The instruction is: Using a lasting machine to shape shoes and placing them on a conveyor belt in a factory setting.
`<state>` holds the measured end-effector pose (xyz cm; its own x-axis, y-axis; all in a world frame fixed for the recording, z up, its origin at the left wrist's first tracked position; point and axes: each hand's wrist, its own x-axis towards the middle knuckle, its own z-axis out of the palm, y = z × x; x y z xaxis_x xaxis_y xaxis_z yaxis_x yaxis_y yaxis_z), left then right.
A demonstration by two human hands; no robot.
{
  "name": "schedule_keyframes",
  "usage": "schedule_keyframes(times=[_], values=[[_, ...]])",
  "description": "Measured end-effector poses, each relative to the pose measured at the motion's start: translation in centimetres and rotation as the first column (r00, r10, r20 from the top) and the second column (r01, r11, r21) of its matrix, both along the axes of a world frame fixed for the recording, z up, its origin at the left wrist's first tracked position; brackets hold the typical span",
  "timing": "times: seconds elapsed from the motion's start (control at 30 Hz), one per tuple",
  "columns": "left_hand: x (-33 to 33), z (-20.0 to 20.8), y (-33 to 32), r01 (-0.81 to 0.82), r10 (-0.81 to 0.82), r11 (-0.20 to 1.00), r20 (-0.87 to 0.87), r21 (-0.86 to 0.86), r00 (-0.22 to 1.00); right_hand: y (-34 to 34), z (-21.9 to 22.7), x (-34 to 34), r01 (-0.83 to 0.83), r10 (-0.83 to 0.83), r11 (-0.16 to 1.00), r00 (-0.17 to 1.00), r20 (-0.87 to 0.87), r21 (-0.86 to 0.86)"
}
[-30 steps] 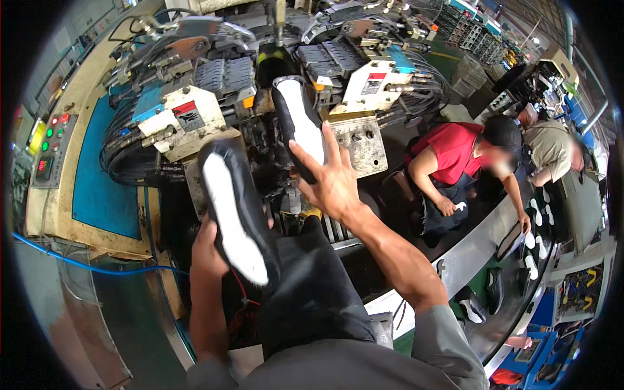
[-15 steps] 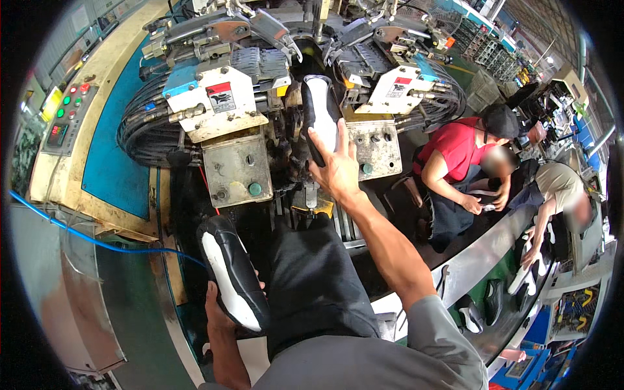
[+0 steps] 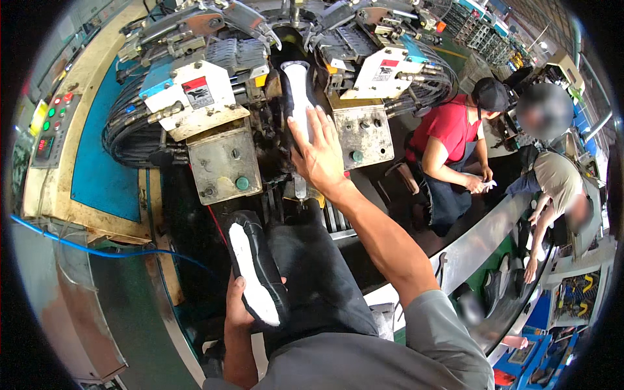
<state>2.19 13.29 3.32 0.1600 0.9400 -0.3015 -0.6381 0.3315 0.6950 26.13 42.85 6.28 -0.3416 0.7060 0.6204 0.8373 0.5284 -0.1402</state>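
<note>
A black shoe upper with a white sole face (image 3: 297, 83) sits upside down in the middle of the machine, its long axis pointing away from me. My right hand (image 3: 318, 151) lies on its near half, fingers stretched out and spread over the white surface. Lower down, beside my left thigh, my left hand (image 3: 239, 304) grips a second black shoe upper (image 3: 252, 270) by its side. That one also has its white underside turned up, and it tilts with the far end to the left. Most of the left fingers are hidden beneath it.
Metal clamp units with hoses (image 3: 201, 97) flank the machine's middle. A control panel (image 3: 55, 130) with buttons stands at left, and a blue hose (image 3: 97, 247) runs below it. At right, two co-workers (image 3: 448, 136) handle parts by a metal-edged bench (image 3: 484, 227) holding several black shoes (image 3: 497, 283).
My right hand has flattened and spread its fingers on the machine's shoe. The shoe in my left hand has turned so more of its white underside faces up. The whole view has shifted slightly.
</note>
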Motion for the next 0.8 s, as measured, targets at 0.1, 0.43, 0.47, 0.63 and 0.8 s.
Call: schedule_keyframes(times=[0.1, 0.43, 0.47, 0.63, 0.8], values=[[0.5, -0.7, 1.0, -0.03, 0.028, 0.999, -0.039, -0.044, 0.999, 3.1, 0.8, -0.9, -0.032, 0.033, 0.999, 0.999, -0.031, 0.034], [3.0, -0.6, 6.8, 0.019, -0.025, 0.998, -0.111, -0.059, 0.994, 15.2, 2.8, -2.0, 0.052, -0.055, 0.998, 0.996, 0.071, 0.037], [3.1, -1.0, 7.3, 0.019, -0.025, 0.998, -0.102, -0.068, 0.994, 15.8, 2.8, -2.2, 0.067, -0.074, 0.995, 0.991, 0.107, 0.073], [3.7, -0.9, 10.1, 0.077, -0.078, 0.997, -0.026, -0.031, 0.997, 14.5, 2.7, -2.4, 0.018, -0.017, 0.983, 1.0, -0.005, 0.184], [3.9, -2.8, 10.5, 0.051, -0.052, 0.999, -0.11, -0.014, 0.993, 12.7, 1.0, -2.0, -0.051, 0.06, 0.994, 0.994, -0.092, 0.1]])
